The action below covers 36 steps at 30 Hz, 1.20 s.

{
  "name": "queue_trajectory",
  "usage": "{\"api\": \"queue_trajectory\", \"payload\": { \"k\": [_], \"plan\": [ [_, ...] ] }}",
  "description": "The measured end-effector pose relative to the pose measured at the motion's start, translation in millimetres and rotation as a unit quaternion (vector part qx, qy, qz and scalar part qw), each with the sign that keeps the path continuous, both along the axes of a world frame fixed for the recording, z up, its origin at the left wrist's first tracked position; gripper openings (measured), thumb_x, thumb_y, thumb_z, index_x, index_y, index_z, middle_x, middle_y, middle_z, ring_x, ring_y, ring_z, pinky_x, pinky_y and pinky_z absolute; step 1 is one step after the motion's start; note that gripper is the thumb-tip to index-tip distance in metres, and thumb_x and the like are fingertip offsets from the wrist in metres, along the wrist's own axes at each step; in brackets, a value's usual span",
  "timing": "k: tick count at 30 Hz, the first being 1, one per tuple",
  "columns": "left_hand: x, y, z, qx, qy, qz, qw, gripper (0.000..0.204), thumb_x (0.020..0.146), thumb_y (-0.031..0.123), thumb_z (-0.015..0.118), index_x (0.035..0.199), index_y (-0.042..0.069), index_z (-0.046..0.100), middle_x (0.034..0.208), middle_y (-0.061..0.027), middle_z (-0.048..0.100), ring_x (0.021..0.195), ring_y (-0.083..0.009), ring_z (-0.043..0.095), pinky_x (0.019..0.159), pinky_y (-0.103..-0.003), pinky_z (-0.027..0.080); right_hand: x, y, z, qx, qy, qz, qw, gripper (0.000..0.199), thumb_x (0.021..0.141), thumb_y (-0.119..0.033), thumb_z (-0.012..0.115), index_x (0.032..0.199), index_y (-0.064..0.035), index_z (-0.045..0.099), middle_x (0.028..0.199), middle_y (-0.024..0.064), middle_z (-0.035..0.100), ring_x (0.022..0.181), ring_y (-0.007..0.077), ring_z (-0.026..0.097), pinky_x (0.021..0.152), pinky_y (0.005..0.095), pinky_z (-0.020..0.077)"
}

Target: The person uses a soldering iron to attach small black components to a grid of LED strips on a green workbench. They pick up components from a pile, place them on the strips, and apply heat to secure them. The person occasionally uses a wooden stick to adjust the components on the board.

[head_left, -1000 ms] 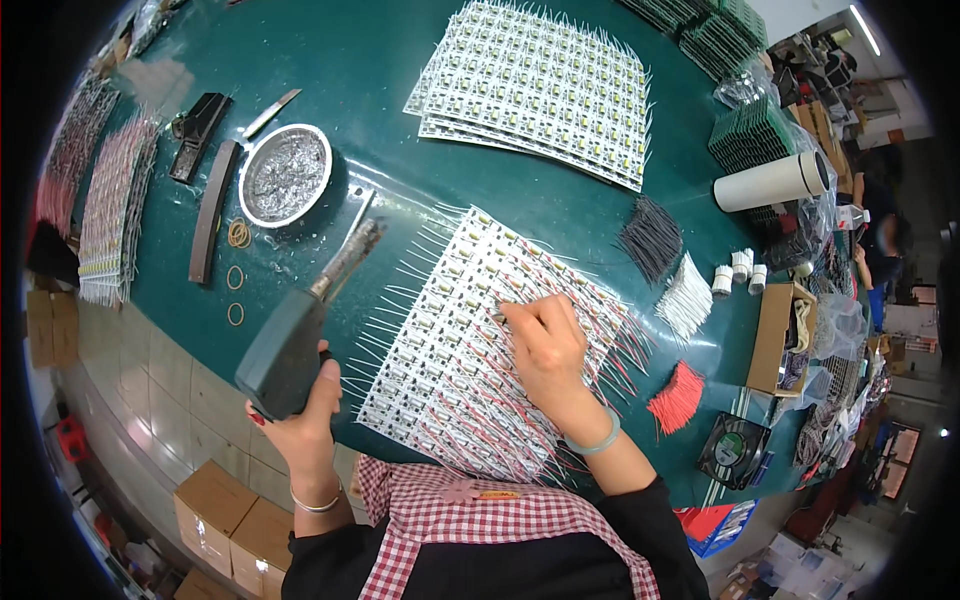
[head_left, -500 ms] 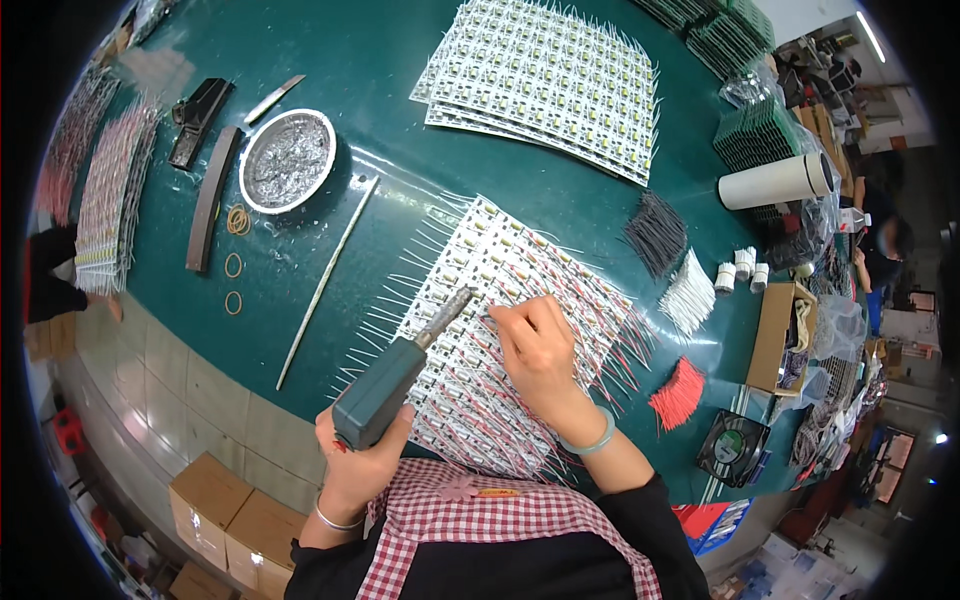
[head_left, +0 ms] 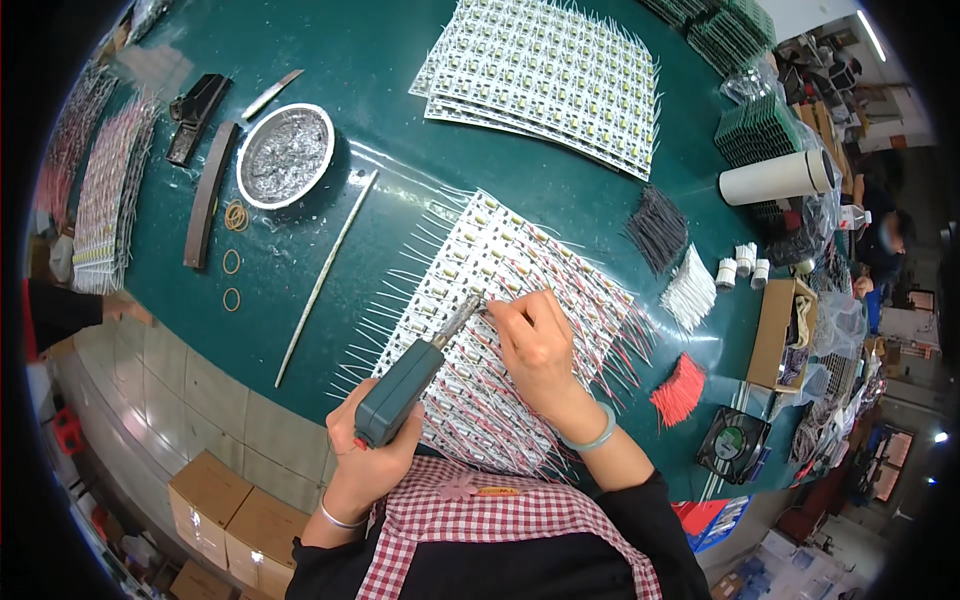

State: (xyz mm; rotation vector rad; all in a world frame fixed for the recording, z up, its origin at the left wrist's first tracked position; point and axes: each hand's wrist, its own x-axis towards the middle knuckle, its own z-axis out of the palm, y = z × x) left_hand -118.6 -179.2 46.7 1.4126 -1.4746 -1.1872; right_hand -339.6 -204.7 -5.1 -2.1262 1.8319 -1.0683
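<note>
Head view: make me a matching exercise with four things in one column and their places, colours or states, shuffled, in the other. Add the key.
Things
1. soldering gun
2. white-rimmed bowl
3. red wire bundle
4. cooling fan

Places, colours, states
A. black with a green centre
B. lying between the white wire bundle and the cooling fan
C. gripped in the left hand
D. holding silvery, crumpled material

Right pairs: 1-C, 2-D, 3-B, 4-A
</note>
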Motion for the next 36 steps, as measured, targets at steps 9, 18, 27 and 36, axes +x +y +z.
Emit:
{"api": "queue_trajectory", "payload": {
  "k": [9,18,27,36],
  "plan": [
    [1,-1,3,-0.005,-0.003,-0.005,1.000,0.014,0.076,-0.003,0.074,0.089,-0.004,0.067,0.078,-0.0098,0.065,0.064,-0.0138,0.063,0.059,-0.028,0.049,0,0,-1,-0.009,0.000,0.001,1.000,0.025,0.072,0.007,0.069,0.096,-0.0014,0.070,0.078,0.0077,0.052,0.073,0.0244,0.054,0.060,0.0353,0.0456],
    [-1,1,1,-0.011,-0.043,-0.015,0.999,0.013,0.075,-0.004,0.074,0.082,-0.002,0.063,0.073,-0.0090,0.061,0.059,-0.0176,0.060,0.056,-0.029,0.047,0,0,-2,-0.012,0.012,0.005,1.000,0.026,0.072,0.007,0.069,0.096,-0.0007,0.070,0.077,0.0073,0.052,0.071,0.0238,0.054,0.058,0.0350,0.0455],
    [3,0,8,-0.076,-0.068,-0.026,0.994,0.015,0.074,-0.007,0.074,0.087,-0.005,0.068,0.080,-0.0098,0.066,0.064,-0.0153,0.063,0.057,-0.027,0.048,1,-1,0,-0.010,0.021,0.004,1.000,0.024,0.073,0.006,0.068,0.096,-0.0007,0.070,0.077,0.0074,0.052,0.071,0.0239,0.054,0.057,0.0353,0.0453],
    [3,2,8,-0.033,-0.020,-0.007,0.999,0.019,0.076,-0.007,0.074,0.094,-0.008,0.069,0.087,-0.0126,0.069,0.071,-0.0156,0.067,0.062,-0.027,0.051,1,0,-1,-0.004,0.026,0.003,1.000,0.023,0.073,0.006,0.067,0.095,-0.0013,0.068,0.078,0.0072,0.052,0.072,0.0241,0.054,0.058,0.0353,0.0456]
  ]
}}
